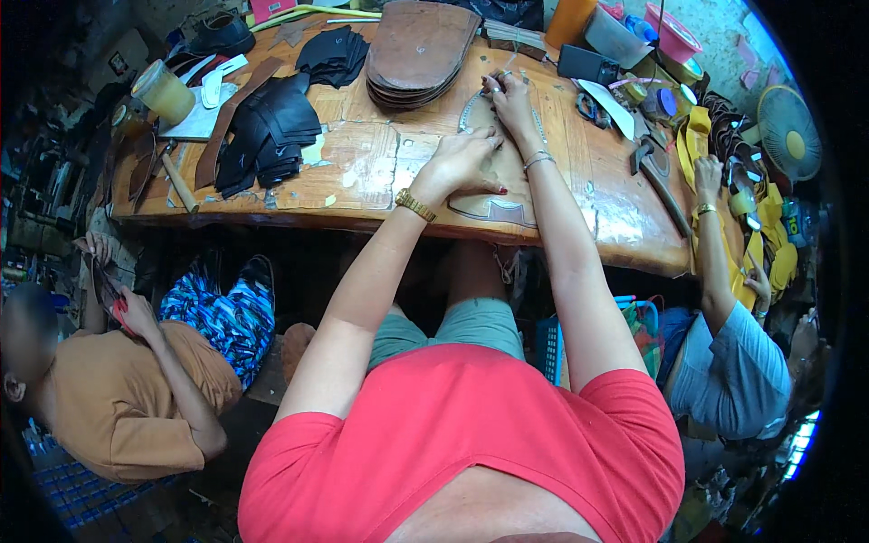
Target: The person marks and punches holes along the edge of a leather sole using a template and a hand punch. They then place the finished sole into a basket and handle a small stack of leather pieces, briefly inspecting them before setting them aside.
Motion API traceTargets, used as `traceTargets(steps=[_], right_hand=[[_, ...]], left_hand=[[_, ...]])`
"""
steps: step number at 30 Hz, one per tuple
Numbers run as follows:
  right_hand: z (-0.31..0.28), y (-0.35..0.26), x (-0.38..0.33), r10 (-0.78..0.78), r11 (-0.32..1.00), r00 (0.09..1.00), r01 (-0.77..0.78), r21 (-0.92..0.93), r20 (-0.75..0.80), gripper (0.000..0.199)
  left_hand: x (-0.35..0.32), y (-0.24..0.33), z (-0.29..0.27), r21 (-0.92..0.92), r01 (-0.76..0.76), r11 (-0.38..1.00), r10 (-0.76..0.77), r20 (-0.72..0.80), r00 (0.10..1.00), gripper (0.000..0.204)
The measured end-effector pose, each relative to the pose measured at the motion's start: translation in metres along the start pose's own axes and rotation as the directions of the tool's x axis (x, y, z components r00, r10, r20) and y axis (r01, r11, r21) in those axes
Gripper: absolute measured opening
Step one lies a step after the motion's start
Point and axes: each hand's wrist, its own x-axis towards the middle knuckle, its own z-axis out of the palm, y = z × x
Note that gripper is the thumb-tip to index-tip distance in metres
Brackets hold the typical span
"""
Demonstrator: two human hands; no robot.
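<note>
Nearest the camera is a red shirt [471, 443] and green shorts [462, 324], with both forearms reaching out over a worn wooden table [362, 172]. The left hand [466, 163], gold watch [415, 205] on that wrist, lies flat with fingers spread, pressing down on a brown leather piece [493, 201] at the near edge of the table, right of the middle. Just beyond it the right hand [511, 101], with a thin bracelet [538, 160], is pinched shut at the far end of that same piece; I can't tell what's between the fingertips, too small. To the left sits a heap of black leather cutouts [267, 136] and a hammer [178, 178]. Farther back there's a stack of brown soles [421, 50]. Far left, a jar [163, 90] of yellowish stuff. A person in brown [118, 398] sits near left, another in a grey shirt [733, 371] near right.
</note>
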Motion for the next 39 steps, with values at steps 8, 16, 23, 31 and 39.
traceTargets(steps=[8,16,23,31,39], right_hand=[[-0.005,-0.012,0.000,0.086,0.995,0.990,-0.079,-0.060,0.110,0.021],[-0.002,-0.037,0.001,0.037,0.982,0.997,-0.024,-0.187,0.070,0.020],[0.004,-0.034,-0.011,0.271,0.963,0.962,-0.271,0.008,-0.026,0.019],[0.002,-0.038,-0.012,0.168,0.985,0.986,-0.168,-0.041,-0.003,0.018],[0.003,-0.046,-0.012,0.088,0.989,0.996,-0.092,-0.113,-0.032,0.018]], left_hand=[[0.000,0.000,0.000,-0.001,-0.015,1.000,0.015,-0.009,1.000,0.090],[0.000,-0.001,0.001,0.012,-0.034,0.999,0.034,-0.011,0.999,0.085],[-0.001,0.000,-0.001,0.041,0.005,0.999,-0.007,0.039,0.999,0.086],[-0.007,-0.003,0.015,0.041,-0.027,0.999,0.029,-0.034,0.999,0.086],[-0.009,-0.005,0.018,0.019,-0.025,1.000,0.026,-0.037,0.999,0.084]])
